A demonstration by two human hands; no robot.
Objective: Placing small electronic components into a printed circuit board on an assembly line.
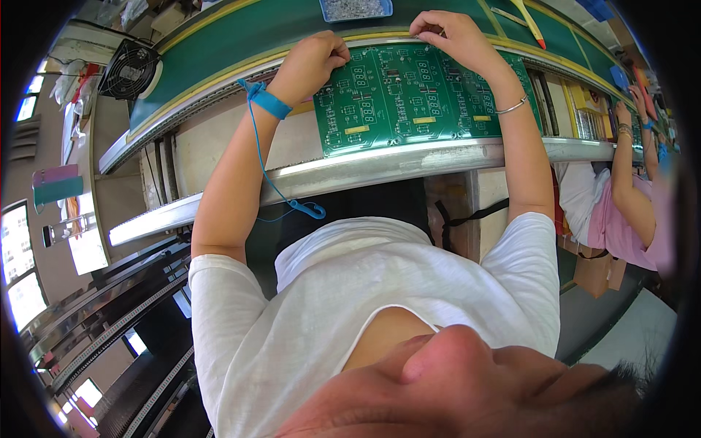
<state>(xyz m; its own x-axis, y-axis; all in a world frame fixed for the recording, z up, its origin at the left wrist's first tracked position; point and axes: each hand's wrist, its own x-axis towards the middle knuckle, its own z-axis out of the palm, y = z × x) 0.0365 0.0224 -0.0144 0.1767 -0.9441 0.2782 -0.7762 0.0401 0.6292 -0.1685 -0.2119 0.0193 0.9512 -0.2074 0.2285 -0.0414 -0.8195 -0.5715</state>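
Note:
A green printed circuit board (405, 109) lies across the metal rails in front of me, with white outlined digit patterns, small components and several yellow parts on it. My left hand (312, 64) is closed at the board's far left corner, its thumb and fingertips together; whatever is between them is hidden. A blue wrist strap (272, 101) with a coiled cord circles that wrist. Above the board's far edge, my right hand (454, 38) is closed in a pinch, and what it may hold is too small to name. That wrist wears a silver bangle (512, 106).
Beyond the board, a blue tray (356, 9) of small clear parts sits on the green belt (241, 45). A yellow-handled tool with a red tip (531, 28) lies farther right. A black fan (131, 69) stands at left. A co-worker's arm (626, 157) reaches in at right.

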